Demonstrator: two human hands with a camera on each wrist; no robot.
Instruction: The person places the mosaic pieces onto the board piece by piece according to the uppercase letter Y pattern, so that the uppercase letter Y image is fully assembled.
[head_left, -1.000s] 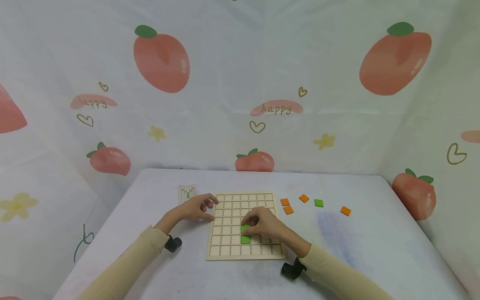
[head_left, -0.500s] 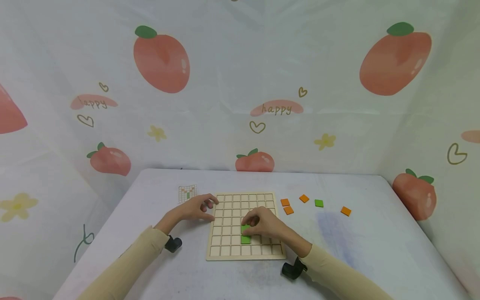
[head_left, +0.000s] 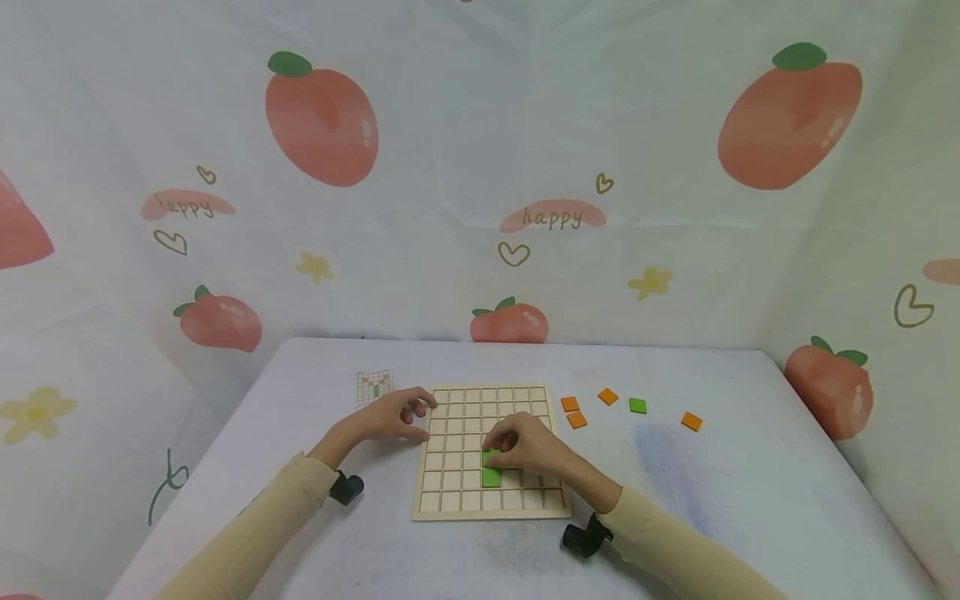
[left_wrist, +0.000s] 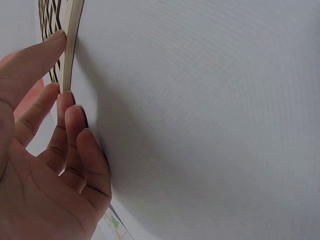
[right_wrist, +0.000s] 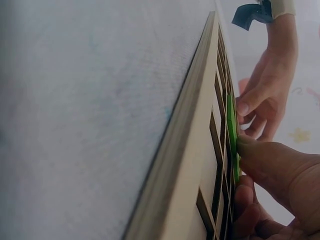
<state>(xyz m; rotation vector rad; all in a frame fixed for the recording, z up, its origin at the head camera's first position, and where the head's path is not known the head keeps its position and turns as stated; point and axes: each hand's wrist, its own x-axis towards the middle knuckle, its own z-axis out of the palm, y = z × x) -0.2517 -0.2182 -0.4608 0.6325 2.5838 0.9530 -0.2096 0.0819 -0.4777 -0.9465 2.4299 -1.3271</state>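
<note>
A square wooden grid board [head_left: 453, 471] lies on the white table, with two green tiles one behind the other in one column. My right hand [head_left: 528, 444] pinches the farther green tile [head_left: 488, 457] between thumb and fingers, partly covering it. The nearer green tile [head_left: 491, 478] lies flat in its cell. In the right wrist view my thumb [right_wrist: 260, 157] meets the green edge [right_wrist: 231, 125] low over the grid. My left hand [head_left: 390, 415] rests at the board's left edge, thumb [left_wrist: 42, 57] on the rim and fingers loosely bent against it.
Right of the board lie several orange tiles, one orange tile [head_left: 692, 422] being farthest out, and a loose green tile [head_left: 637, 406]. A small printed grid card [head_left: 374, 387] lies behind my left hand. A fruit-patterned cloth [head_left: 420, 250] hangs behind the table.
</note>
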